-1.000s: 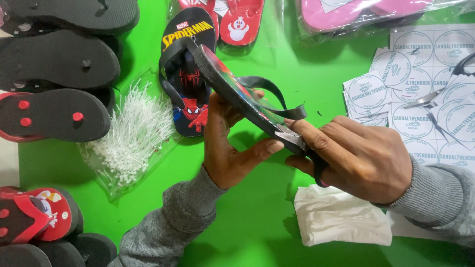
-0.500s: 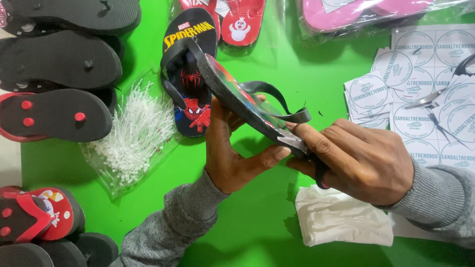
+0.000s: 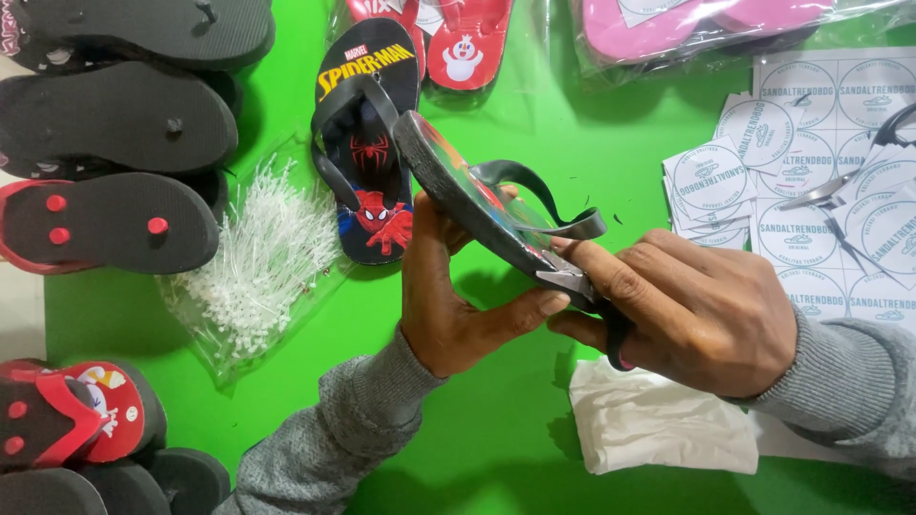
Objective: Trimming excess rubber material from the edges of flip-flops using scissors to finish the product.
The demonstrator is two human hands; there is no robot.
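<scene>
Head view: two hands hold a black flip-flop tilted on edge above a green table.

Held at mid-scene, the black flip-flop (image 3: 477, 195) shows its printed top face and grey strap toward the right. The left hand (image 3: 458, 296) is closed on it from beneath, thumb along the sole's lower edge. The right hand (image 3: 697, 310) grips small black-handled scissors (image 3: 592, 296), their blades at the near end of the sandal. Just behind lies a matching flip-flop (image 3: 367, 143) flat on the green table (image 3: 496, 448). Left of it sits a clear bag of white plastic tag pins (image 3: 253, 262), and further left black and red sandals (image 3: 105, 219) lie sole-up. A folded white cloth (image 3: 658, 424) lies near the right wrist; round printed labels (image 3: 811, 162) cover the far right.
</scene>
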